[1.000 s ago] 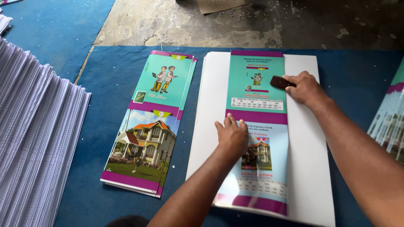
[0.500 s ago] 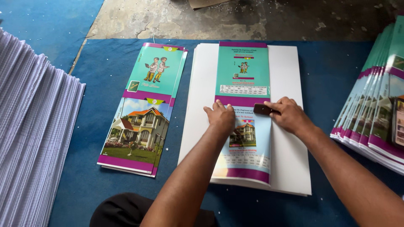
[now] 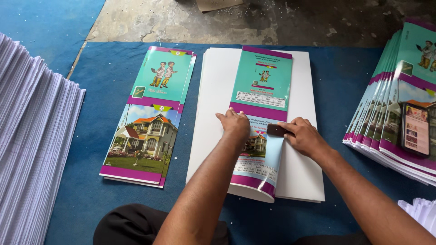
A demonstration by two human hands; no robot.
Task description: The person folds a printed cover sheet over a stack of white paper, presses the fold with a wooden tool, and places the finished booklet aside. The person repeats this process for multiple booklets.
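Observation:
A long glossy cover sheet point(image 3: 262, 86), teal and purple with a house picture, lies folded on a white board point(image 3: 302, 168). My left hand point(image 3: 235, 124) presses flat on the sheet near its middle. My right hand point(image 3: 304, 136) grips a small dark block point(image 3: 275, 130) and holds it against the sheet's right edge. The near end of the sheet point(image 3: 254, 183) curls up off the board.
A finished stack of the same covers point(image 3: 147, 118) lies left of the board on the blue mat point(image 3: 97, 90). A fanned pile of covers point(image 3: 395, 104) sits at the right with a phone point(image 3: 415, 129) on it. White paper stacks point(image 3: 32, 154) fill the left side.
My right hand has slid the dark block down the sheet's right edge toward me. My left hand stays pressed on the middle. The near end of the sheet now curls up.

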